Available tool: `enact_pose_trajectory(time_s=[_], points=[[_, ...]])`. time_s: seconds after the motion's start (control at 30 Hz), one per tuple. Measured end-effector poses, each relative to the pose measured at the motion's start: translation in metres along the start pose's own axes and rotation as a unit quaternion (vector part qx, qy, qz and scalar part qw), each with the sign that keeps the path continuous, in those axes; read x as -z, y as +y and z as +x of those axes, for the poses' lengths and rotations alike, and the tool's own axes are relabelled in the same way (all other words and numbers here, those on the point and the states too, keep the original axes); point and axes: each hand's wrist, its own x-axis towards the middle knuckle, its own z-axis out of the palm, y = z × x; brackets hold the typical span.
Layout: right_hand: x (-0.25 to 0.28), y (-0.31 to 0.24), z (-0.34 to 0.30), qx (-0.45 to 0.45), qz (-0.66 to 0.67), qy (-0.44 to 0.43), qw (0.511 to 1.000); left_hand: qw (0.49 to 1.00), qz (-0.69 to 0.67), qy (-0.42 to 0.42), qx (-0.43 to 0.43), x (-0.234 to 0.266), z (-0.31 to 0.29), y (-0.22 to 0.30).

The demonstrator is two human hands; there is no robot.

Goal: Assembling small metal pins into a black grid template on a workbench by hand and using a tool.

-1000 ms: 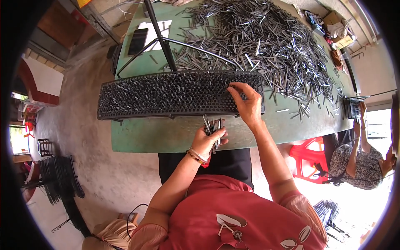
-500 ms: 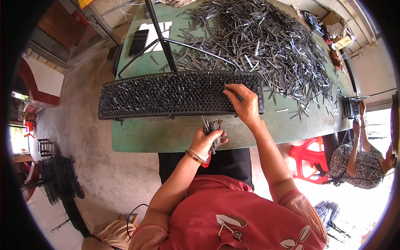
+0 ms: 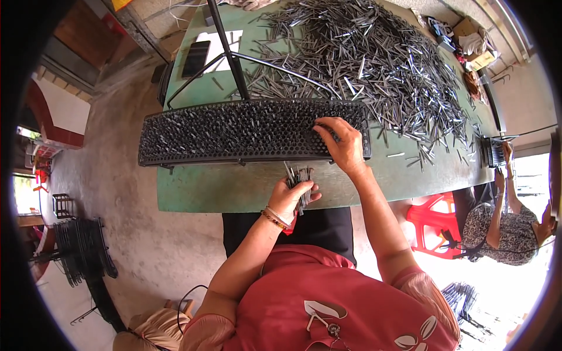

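Note:
Across the near part of the green table stands a long black perforated rack (image 3: 234, 133), its holes mostly filled with thin dark strips. My right hand (image 3: 345, 144) rests at the rack's right part, thumb and fingers pinched together over the holes; whatever sits between the fingertips is too small to make out. Just in front of the rack, my left hand (image 3: 288, 198) is closed around a bundle of thin metal strips (image 3: 302, 188) that point up and out of the fist. A beaded bracelet circles that wrist.
A large heap of loose dark strips (image 3: 374, 58) covers the back and right of the green table (image 3: 205, 190). A phone (image 3: 196, 59) lies on white paper at back left. Black rods (image 3: 233, 67) rise behind the rack. Another person (image 3: 506, 231) works at right beside a red stool (image 3: 433, 217).
Hardly anything differs. Both hands keep their places and grips, and the view has shifted very slightly.

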Motion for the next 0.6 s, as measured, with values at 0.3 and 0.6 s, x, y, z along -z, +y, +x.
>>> enact_pose_trajectory(time_s=[0.3, 0.6], points=[[0.0011, 0.0024, 0.0003, 0.003, -0.015, 0.012, 1.0, 1.0, 0.011, -0.003, 0.001, 0.0, -0.0015, 0.0], [-0.0002, -0.0032, -0.0026, -0.054, 0.045, -0.007, 0.998, 1.0, 0.006, -0.004, -0.003, 0.0016, -0.0007, -0.0013]])
